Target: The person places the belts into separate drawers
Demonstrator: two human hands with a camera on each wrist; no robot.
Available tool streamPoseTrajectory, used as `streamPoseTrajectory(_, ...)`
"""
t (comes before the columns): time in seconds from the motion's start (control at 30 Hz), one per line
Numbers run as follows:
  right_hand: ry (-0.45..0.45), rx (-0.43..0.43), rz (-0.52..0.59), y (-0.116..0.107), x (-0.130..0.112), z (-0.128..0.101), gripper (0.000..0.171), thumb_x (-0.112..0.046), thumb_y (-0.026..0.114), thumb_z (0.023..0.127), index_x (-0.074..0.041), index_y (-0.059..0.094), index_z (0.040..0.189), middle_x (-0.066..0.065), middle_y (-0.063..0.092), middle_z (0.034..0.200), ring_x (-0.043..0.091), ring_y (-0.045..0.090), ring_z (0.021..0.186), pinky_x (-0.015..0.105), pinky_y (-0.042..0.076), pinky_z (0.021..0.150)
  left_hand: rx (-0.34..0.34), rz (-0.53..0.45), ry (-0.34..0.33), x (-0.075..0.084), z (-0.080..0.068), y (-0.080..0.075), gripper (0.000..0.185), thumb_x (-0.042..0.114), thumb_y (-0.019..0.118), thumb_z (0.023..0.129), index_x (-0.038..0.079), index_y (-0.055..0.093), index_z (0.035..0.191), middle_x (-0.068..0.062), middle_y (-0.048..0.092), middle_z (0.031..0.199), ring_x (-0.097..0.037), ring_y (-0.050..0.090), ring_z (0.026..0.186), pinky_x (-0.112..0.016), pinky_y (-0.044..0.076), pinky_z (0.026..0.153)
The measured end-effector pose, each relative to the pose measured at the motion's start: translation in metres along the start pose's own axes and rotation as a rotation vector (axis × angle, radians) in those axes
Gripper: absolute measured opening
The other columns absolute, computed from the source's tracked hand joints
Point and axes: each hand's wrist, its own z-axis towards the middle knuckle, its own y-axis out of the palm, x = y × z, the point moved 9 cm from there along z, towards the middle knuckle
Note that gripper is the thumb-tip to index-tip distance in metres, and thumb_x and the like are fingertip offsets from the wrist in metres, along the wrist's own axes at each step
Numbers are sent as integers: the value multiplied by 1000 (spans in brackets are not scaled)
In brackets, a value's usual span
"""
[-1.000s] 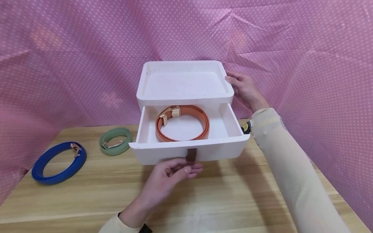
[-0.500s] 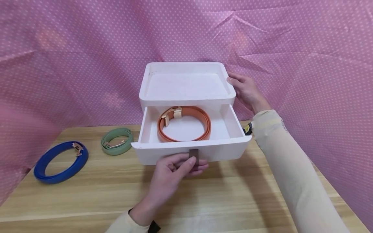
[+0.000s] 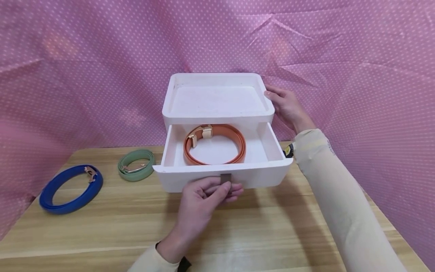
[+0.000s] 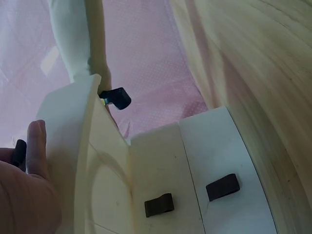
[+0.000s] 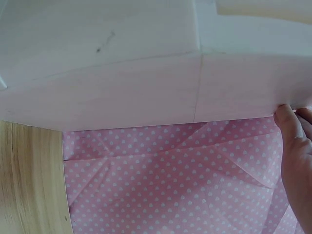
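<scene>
A white drawer unit with a tray-like top stands at the back of the table. Its top drawer is pulled out toward me, and a coiled orange-brown belt with a gold buckle lies in it. My left hand pinches the brown pull tab on the drawer front between thumb and fingers. In the left wrist view, my left hand is at that front. My right hand rests against the unit's right side near the upper back corner, fingers mostly straight; fingertips show at its side in the right wrist view.
On the wooden table, a coiled green belt and a coiled blue belt lie to the left. Below the open drawer are two closed fronts with brown tabs. A pink dotted cloth hangs behind.
My left hand has moved slightly right and up, its thumb now over the pull tab instead of below it. The drawer stays out, and my right hand keeps its place on the unit.
</scene>
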Motion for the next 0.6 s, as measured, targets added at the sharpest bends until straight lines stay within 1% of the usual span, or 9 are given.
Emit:
streamPoseTrajectory(0.13, 5, 5, -5, 0, 1, 0, 52, -13, 60, 99, 2, 41, 146, 20, 44, 147, 26, 55, 120, 25, 55, 89, 0, 16, 38, 2, 1, -1, 19, 1, 62, 96, -15, 65, 105, -21, 71, 98, -37, 70, 90, -45, 60, 79)
streamPoseTrajectory(0.47, -9, -10, 12, 0, 1, 1, 51, -11, 58, 100, 3, 41, 146, 20, 45, 146, 26, 55, 120, 25, 55, 90, 19, -13, 83, 3, 4, 0, 19, 0, 62, 95, -18, 63, 103, -24, 71, 98, -38, 69, 93, -46, 59, 80)
streamPoseTrajectory(0.6, -3, -3, 24, 0, 2, 1, 51, -10, 58, 100, 3, 40, 146, 21, 44, 146, 25, 56, 118, 25, 55, 90, 23, -15, 84, 2, 4, -1, 19, -1, 62, 95, -18, 63, 103, -25, 70, 97, -38, 69, 92, -46, 59, 80)
